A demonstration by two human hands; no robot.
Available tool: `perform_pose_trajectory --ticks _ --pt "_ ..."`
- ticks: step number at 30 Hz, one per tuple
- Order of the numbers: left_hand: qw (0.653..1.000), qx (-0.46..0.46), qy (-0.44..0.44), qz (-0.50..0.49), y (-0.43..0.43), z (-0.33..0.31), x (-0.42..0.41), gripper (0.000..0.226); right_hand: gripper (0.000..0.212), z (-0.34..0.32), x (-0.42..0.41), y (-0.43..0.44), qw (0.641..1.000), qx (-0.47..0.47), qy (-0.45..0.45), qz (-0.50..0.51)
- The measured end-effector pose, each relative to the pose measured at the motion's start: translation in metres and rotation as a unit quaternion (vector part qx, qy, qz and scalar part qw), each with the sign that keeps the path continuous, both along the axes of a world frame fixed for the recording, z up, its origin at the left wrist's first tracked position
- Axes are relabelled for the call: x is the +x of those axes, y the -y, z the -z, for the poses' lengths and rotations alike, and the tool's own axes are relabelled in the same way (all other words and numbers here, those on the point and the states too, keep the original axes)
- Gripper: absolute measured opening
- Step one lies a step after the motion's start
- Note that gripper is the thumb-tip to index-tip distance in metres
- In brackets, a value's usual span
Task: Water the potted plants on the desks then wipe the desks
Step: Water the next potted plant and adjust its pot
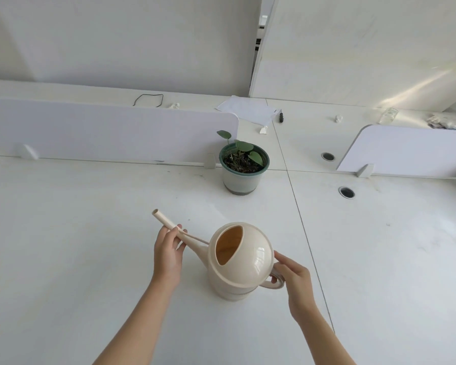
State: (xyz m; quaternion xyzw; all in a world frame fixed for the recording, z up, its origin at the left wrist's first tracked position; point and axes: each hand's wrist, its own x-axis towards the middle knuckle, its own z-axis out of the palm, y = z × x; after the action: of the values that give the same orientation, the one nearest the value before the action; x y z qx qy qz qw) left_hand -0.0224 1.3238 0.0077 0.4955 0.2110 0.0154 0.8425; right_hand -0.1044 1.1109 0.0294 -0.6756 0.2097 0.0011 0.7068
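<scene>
A cream watering can (238,262) stands upright on the white desk (77,246), its long spout pointing up and to the left. My left hand (169,252) pinches the spout partway along. My right hand (294,281) is at the can's loop handle, fingers touching its top; whether they curl round it I cannot tell. Beyond the can, a small green-leaved plant in a white pot with a green rim (244,167) stands by the end of a low white divider (111,130).
A second divider (411,151) stands at the right. Two round cable holes (346,192) sit in the desk right of the pot. On the far desk lie papers (248,109), a black pen (281,117), a black cord loop (148,100) and a bag (448,121).
</scene>
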Motion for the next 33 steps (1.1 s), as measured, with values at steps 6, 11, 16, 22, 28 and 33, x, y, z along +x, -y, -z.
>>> perform_pose_trajectory --ticks 6,11,16,22,28,33 --pt "0.999 0.001 0.002 -0.043 -0.019 0.000 -0.005 0.020 0.037 0.008 0.015 -0.014 0.999 0.008 -0.006 -0.031" --pt "0.998 0.001 -0.001 -0.065 -0.025 0.006 -0.009 0.019 0.037 0.011 0.018 -0.019 0.998 0.008 -0.009 -0.059" --pt "0.998 0.015 -0.018 -0.055 -0.030 0.009 -0.010 0.018 0.036 0.012 0.022 -0.018 0.997 0.007 -0.010 -0.081" --pt "0.985 0.141 -0.037 -0.089 -0.027 -0.010 -0.026 0.039 0.036 0.011 0.032 -0.007 0.998 -0.025 -0.009 -0.058" --pt "0.974 0.218 0.023 -0.062 -0.019 -0.040 -0.007 0.037 0.026 -0.011 0.069 0.013 0.994 -0.098 0.041 -0.001" --pt "0.968 0.246 0.054 -0.016 0.010 -0.048 0.039 0.032 0.025 -0.017 0.102 0.017 0.988 -0.137 0.071 0.020"
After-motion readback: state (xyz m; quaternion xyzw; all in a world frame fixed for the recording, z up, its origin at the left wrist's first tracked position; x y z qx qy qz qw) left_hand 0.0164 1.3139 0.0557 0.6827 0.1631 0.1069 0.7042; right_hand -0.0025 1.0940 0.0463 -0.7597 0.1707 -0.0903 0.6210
